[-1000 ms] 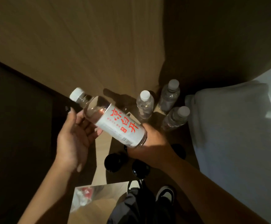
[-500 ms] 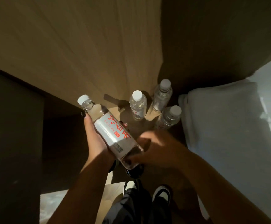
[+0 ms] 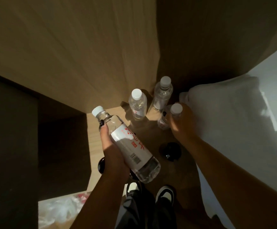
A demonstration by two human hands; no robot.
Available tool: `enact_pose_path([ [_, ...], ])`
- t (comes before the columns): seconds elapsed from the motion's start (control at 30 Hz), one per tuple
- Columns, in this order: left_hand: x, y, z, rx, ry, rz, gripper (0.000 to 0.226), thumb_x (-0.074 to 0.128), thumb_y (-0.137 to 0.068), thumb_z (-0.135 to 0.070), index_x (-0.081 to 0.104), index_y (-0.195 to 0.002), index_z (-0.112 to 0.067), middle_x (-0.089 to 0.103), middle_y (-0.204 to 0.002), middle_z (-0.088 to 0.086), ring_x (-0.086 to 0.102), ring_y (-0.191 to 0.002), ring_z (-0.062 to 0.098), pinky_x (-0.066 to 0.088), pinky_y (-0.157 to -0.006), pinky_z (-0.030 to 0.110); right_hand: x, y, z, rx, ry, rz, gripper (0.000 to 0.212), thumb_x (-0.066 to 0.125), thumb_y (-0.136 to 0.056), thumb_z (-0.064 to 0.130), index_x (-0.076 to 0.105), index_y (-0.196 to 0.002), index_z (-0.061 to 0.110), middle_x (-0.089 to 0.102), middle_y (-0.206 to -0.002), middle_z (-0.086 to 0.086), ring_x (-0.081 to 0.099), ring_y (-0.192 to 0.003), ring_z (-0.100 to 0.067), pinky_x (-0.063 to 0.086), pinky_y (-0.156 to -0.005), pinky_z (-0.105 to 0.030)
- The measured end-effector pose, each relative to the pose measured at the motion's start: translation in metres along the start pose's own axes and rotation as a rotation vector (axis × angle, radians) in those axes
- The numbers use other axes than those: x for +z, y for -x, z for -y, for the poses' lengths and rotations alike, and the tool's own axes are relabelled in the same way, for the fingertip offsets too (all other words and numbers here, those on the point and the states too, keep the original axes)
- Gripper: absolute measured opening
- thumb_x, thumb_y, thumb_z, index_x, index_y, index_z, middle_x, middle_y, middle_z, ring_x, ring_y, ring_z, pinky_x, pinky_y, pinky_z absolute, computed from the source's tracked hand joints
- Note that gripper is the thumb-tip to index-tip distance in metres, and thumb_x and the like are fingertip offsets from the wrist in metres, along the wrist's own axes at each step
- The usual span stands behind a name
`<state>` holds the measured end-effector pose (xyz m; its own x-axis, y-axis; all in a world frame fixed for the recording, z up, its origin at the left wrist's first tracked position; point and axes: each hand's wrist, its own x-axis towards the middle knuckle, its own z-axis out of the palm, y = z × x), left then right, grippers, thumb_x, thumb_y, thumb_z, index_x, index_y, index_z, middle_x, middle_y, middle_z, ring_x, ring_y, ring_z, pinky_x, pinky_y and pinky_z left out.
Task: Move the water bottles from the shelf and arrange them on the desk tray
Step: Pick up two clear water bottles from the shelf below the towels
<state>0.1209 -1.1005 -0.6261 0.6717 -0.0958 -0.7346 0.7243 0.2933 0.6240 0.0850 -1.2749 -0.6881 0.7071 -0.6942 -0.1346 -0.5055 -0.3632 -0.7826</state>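
A dim corner was seen from above, looking down past two bare forearms to a pair of dark-and-white shoes (image 3: 149, 192) on the floor. A clear water bottle (image 3: 127, 144) with a white cap and a white label printed in red was held tilted in the left hand (image 3: 113, 154), cap pointing up and away, the fingers curled round its body and a dark-painted nail laid near its neck. Three more capped bottles were stood on a light wooden surface (image 3: 98, 146) against the wood-panelled wall (image 3: 78, 55). The nearest of them, the right-hand bottle (image 3: 175, 113), was grasped just under its cap by the right hand (image 3: 184, 124), the fingers wrapped about its shoulder. The middle bottle (image 3: 137, 104) and the far bottle (image 3: 163, 93) were left standing upright just beside it, untouched, close to each other. A white pillow (image 3: 230, 116) was pressed close against the right hand's side. Two small dark round objects (image 3: 170, 151) were seen low on the surface, too shadowed to identify. Crumpled clear plastic (image 3: 63, 210) was seen at the lower left.
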Motion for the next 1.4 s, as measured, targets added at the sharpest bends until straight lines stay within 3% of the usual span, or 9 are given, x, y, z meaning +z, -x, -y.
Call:
enact_pose_path([
  [0.07, 0.000, 0.000, -0.003, -0.035, 0.022, 0.015, 0.055, 0.034, -0.087, -0.067, 0.063, -0.089, -0.020, 0.069, -0.065, 0.002, 0.062, -0.075, 0.022, 0.051, -0.071, 0.034, -0.001, -0.001, -0.008, 0.006, 0.016, 0.049, 0.018, 0.060, -0.088, 0.013, 0.057, -0.104, 0.005, 0.060, -0.099, -0.006, 0.057, -0.091, -0.017, 0.050, -0.088, -0.032],
  [0.27, -0.007, 0.004, -0.022, -0.135, 0.140, 0.054, 0.060, 0.042, -0.080, -0.068, 0.059, -0.095, -0.013, 0.062, -0.068, 0.007, 0.059, -0.065, 0.021, 0.051, -0.070, 0.033, -0.016, 0.001, 0.012, 0.034, -0.011, 0.066, 0.029, 0.063, -0.088, 0.015, 0.054, -0.114, 0.008, 0.056, -0.110, -0.003, 0.050, -0.098, -0.010, 0.039, -0.081, -0.024],
  [0.47, 0.000, 0.043, -0.040, -0.120, 0.183, 0.109, 0.053, 0.035, -0.087, -0.061, 0.056, -0.072, -0.015, 0.058, -0.050, 0.001, 0.057, -0.041, 0.013, 0.051, -0.048, 0.019, -0.066, 0.023, 0.068, 0.033, -0.096, -0.036, 0.038, 0.065, -0.086, 0.024, 0.051, -0.120, 0.016, 0.056, -0.116, 0.000, 0.050, -0.104, -0.009, 0.042, -0.084, -0.024],
  [0.6, 0.005, 0.083, -0.060, -0.225, 0.255, 0.113, 0.052, 0.047, -0.076, -0.068, 0.059, -0.070, -0.018, 0.057, -0.061, 0.001, 0.057, -0.051, 0.016, 0.046, -0.061, 0.025, -0.113, 0.046, 0.129, 0.006, -0.172, -0.039, 0.040, 0.064, -0.087, 0.024, 0.047, -0.123, 0.017, 0.056, -0.119, -0.003, 0.052, -0.106, -0.012, 0.046, -0.083, -0.024],
  [0.73, 0.022, 0.124, -0.086, -0.358, 0.343, 0.147, 0.052, 0.054, -0.062, -0.071, 0.058, -0.063, -0.019, 0.057, -0.063, 0.001, 0.053, -0.057, 0.019, 0.042, -0.066, 0.030, -0.167, 0.075, 0.191, -0.061, -0.245, -0.020, 0.037, 0.062, -0.088, 0.023, 0.041, -0.119, 0.023, 0.050, -0.099, 0.019, 0.050, -0.086, 0.007, 0.040, -0.062, 0.003],
  [0.9, 0.051, 0.169, -0.129, -0.283, 0.360, 0.310, 0.045, 0.054, -0.064, -0.067, 0.060, -0.067, -0.022, 0.059, -0.074, 0.001, 0.054, -0.069, 0.019, 0.040, -0.081, 0.036, -0.225, 0.101, 0.255, -0.172, -0.326, -0.013, 0.030, 0.060, -0.088, 0.023, 0.044, -0.113, 0.024, 0.052, -0.095, 0.021, 0.049, -0.076, 0.029, 0.038, -0.061, 0.005],
  [1.0, 0.066, 0.200, -0.151, -0.189, 0.342, 0.401, 0.048, 0.043, -0.076, -0.062, 0.059, -0.063, -0.019, 0.058, -0.069, 0.003, 0.056, -0.062, 0.020, 0.043, -0.070, 0.032, -0.258, 0.115, 0.300, -0.254, -0.333, 0.008, 0.023, 0.062, -0.086, 0.027, 0.047, -0.103, 0.029, 0.058, -0.095, 0.015, 0.054, -0.078, 0.022, 0.041, -0.063, 0.001],
  [1.2, 0.090, 0.246, -0.189, -0.164, 0.366, 0.513, 0.042, 0.046, -0.078, -0.055, 0.057, -0.066, -0.016, 0.058, -0.062, 0.004, 0.057, -0.055, 0.018, 0.044, -0.061, 0.027, -0.310, 0.134, 0.374, -0.431, -0.256, -0.095, 0.050, 0.067, -0.079, 0.040, 0.047, -0.120, 0.020, 0.062, -0.114, 0.006, 0.061, -0.101, -0.003, 0.051, -0.078, -0.016],
  [1.4, 0.107, 0.282, -0.223, -0.222, 0.345, 0.622, 0.057, 0.050, -0.074, -0.064, 0.065, -0.063, -0.010, 0.061, -0.063, 0.006, 0.061, -0.052, 0.021, 0.051, -0.060, 0.028, -0.334, 0.158, 0.412, -0.623, -0.195, -0.419, 0.029, 0.067, -0.077, 0.041, 0.060, -0.095, 0.020, 0.066, -0.085, 0.013, 0.064, -0.078, -0.002, 0.048, -0.060, -0.011],
])
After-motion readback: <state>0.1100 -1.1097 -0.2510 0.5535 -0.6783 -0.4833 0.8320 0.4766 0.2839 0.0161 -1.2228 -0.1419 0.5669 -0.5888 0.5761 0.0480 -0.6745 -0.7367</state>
